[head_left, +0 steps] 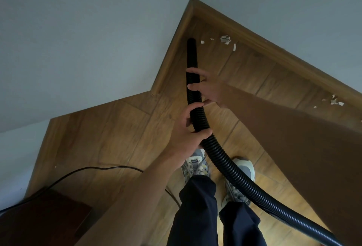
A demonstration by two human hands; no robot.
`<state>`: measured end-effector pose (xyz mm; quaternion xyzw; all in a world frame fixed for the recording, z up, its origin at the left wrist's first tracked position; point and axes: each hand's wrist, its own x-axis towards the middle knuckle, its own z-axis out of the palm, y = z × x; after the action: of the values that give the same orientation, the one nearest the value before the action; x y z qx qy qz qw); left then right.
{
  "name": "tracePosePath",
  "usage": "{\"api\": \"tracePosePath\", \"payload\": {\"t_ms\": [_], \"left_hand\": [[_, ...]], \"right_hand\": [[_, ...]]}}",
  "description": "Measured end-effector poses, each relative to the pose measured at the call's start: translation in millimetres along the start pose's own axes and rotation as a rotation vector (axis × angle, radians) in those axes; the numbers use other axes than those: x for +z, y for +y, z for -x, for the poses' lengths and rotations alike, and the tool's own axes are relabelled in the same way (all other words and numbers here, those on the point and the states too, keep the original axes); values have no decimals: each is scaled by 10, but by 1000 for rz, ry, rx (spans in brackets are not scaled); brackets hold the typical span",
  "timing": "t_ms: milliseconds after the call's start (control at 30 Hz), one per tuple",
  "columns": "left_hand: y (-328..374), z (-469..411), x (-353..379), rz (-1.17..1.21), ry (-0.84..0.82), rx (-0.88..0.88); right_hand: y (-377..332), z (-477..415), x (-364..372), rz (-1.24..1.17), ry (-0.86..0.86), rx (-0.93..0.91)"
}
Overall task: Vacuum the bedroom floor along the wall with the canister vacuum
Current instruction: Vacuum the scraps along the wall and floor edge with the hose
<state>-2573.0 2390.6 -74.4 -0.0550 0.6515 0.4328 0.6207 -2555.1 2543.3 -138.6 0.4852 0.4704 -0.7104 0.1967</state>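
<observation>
Both hands grip the black ribbed hose (pixel 191 55), the right hand (pixel 208 89) curled round it nearer the tip, the left hand (pixel 187 130) clamped just behind. The hose tip points down into the corner of the floor (pixel 117 128) beside the skirting board (pixel 254 37), near some white paper scraps (pixel 225 39). A thin dark cable (pixel 78 171) trails over the boards at the left.

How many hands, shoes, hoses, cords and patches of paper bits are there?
Hands: 2, left hand and right hand
Shoes: 2, left shoe and right shoe
Hose: 1
Cord: 1
Patches of paper bits: 2, corner patch and far patch
Total: 8
</observation>
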Motion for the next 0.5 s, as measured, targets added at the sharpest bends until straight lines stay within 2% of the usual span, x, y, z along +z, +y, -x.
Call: {"api": "tracePosePath", "payload": {"t_ms": [233,500], "left_hand": [[-16,10,35,-72,-92,-65],[30,-50,162,-140,-121,-36]], "right_hand": [[166,118,-157,-73,26,34],[192,158,-337,-125,69,37]]}}
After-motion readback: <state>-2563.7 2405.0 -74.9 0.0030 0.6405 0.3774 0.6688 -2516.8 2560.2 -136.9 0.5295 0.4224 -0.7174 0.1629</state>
